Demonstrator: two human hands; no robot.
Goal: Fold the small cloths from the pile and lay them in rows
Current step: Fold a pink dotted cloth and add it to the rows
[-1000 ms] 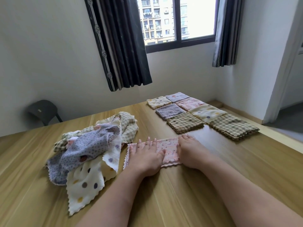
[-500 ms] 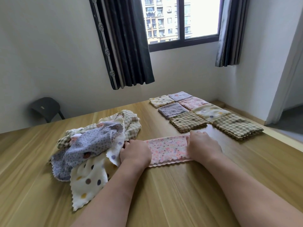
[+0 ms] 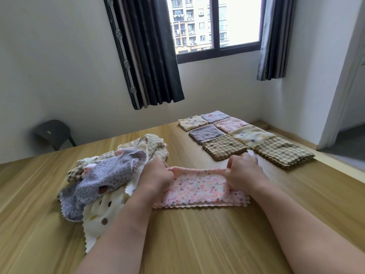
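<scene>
Left hand (image 3: 158, 175): pinching the pink cloth (image 3: 199, 188) at its far-left corner
Right hand (image 3: 245, 172): pinching the far-right corner
Good fold: probably needing both corners travelling level, edges matching

We pinch the pink cloth (image 3: 199, 186) taut between our left hand (image 3: 158, 176) and right hand (image 3: 244, 171), pile (image 3: 104, 175) beside it.

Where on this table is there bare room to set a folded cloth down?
Bare tabletop nearer than the pink dotted cloth; right of the right hand, before the checked stack; a strip between cloth pile and folded rows. Crowded at the pile.
</scene>
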